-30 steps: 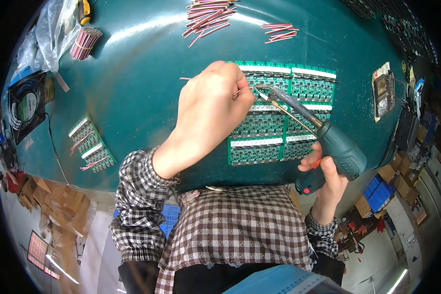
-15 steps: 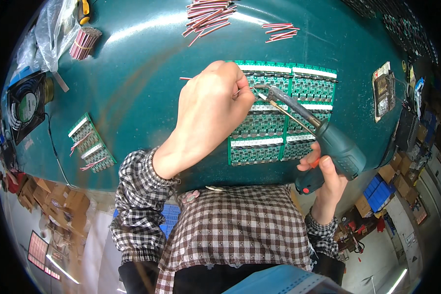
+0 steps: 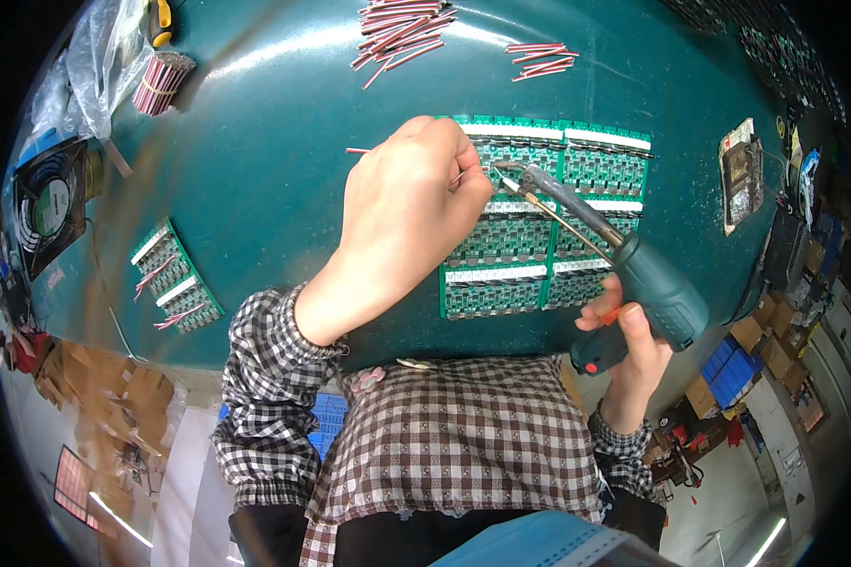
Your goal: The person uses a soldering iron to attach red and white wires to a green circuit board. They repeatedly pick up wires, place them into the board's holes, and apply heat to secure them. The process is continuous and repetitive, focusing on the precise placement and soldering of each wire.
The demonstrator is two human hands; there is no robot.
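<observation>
1. The panel is a green sheet of small circuit boards in rows, with white strips across it; it lies flat on the dark green counter, near the front edge, right of centre.
2. The left hand rests over the panel's upper left corner, fingers together, pinching a thin red wire whose end sticks out to the left.
3. The right hand is clamped on the grip of a green soldering gun with a red trigger; its long metal tip points up-left and meets the panel just beside the left fingertips.
4. More red wires lie in a heap at the far edge, with a smaller bunch to its right.
5. Two small boards with red leads lie well to the left, apart from the panel.
6. A fan sits at the far left.
</observation>
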